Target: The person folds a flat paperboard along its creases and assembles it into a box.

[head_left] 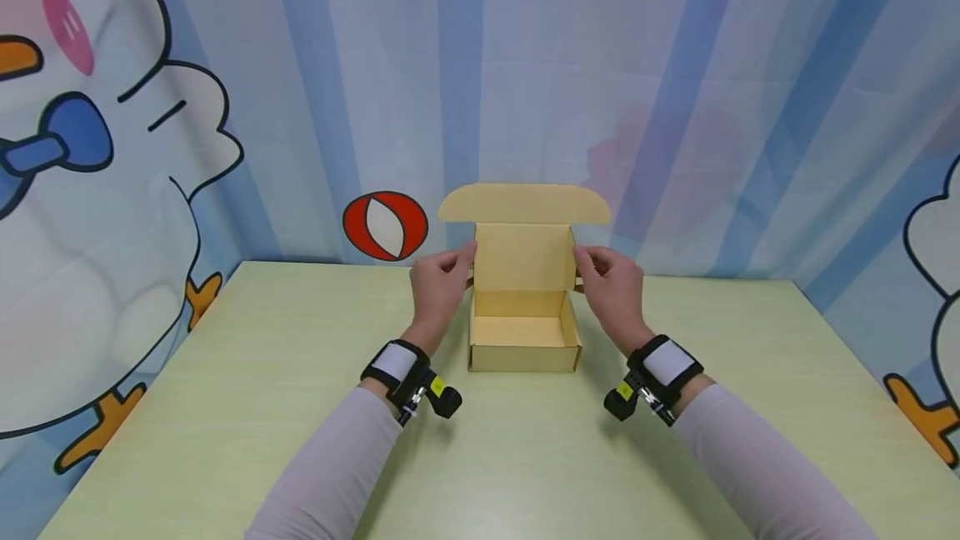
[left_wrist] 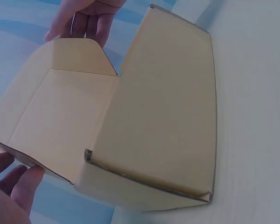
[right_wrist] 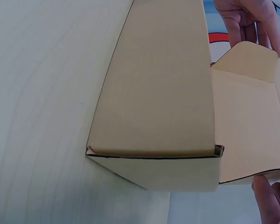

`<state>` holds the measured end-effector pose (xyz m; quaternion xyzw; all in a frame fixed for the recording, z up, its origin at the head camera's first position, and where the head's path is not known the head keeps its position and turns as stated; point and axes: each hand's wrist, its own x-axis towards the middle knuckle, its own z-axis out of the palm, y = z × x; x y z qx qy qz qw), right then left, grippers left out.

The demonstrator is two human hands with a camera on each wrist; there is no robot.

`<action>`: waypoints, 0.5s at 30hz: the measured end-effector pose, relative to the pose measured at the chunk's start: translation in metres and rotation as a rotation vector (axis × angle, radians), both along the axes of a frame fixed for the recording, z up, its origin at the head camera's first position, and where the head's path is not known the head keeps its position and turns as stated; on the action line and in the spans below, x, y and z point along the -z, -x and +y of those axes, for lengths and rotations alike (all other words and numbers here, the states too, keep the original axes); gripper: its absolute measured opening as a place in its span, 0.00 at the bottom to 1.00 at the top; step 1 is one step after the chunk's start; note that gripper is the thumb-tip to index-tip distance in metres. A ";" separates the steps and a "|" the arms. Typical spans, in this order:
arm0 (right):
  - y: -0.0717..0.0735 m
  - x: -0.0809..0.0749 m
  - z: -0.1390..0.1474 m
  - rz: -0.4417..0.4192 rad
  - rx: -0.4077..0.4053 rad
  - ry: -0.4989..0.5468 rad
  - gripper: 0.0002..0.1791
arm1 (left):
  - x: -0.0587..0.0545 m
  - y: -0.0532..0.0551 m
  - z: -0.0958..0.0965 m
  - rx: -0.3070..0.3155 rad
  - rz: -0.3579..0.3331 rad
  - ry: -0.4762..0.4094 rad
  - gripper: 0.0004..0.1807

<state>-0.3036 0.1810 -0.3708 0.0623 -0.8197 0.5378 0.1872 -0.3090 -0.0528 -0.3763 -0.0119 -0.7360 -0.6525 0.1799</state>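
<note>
The left hand (head_left: 438, 282) pinches the left side of the raised lid (head_left: 525, 258) of a small, rectangular, tan cardboard box (head_left: 525, 359), thumb on the inner face and the other fingers curled behind. The right hand (head_left: 613, 286) pinches the lid's right side in the same way, so the lid stands between the two hands. Above both hands, a wide tan cardboard tuck flap with rounded corners (head_left: 525, 204) runs along the lid's top edge, its ends reaching out over the hands. The box's open tray lies just below and between the hands, its base on a pale yellow-green, wood-grained table (head_left: 225, 390); its inside shows bare tan board. In the left wrist view, a short tan side flap with a slanted edge (left_wrist: 79, 55) stands just beside the right hand's fingers.

Behind the hands hangs a blue-striped fabric backdrop (head_left: 555, 65). Just beyond the left hand, to its left, a red and white ball (head_left: 386, 226) is printed on it; farther left of that hand is a large white cartoon figure with a blue bow (head_left: 97, 273)
</note>
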 end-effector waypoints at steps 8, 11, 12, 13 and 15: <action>0.002 0.003 0.002 -0.041 -0.043 0.109 0.25 | 0.000 -0.001 -0.001 0.050 -0.001 -0.033 0.19; 0.003 0.003 0.003 -0.063 -0.067 0.156 0.25 | 0.001 0.000 -0.002 0.067 -0.001 -0.047 0.18; 0.004 0.003 0.003 -0.072 -0.076 0.168 0.25 | 0.001 0.000 -0.002 0.074 -0.001 -0.048 0.18; 0.004 0.003 0.003 -0.082 -0.084 0.177 0.25 | 0.002 0.000 -0.003 0.081 -0.002 -0.048 0.18; 0.004 0.002 0.004 -0.102 -0.100 0.189 0.25 | 0.002 0.000 -0.004 0.097 -0.006 -0.045 0.19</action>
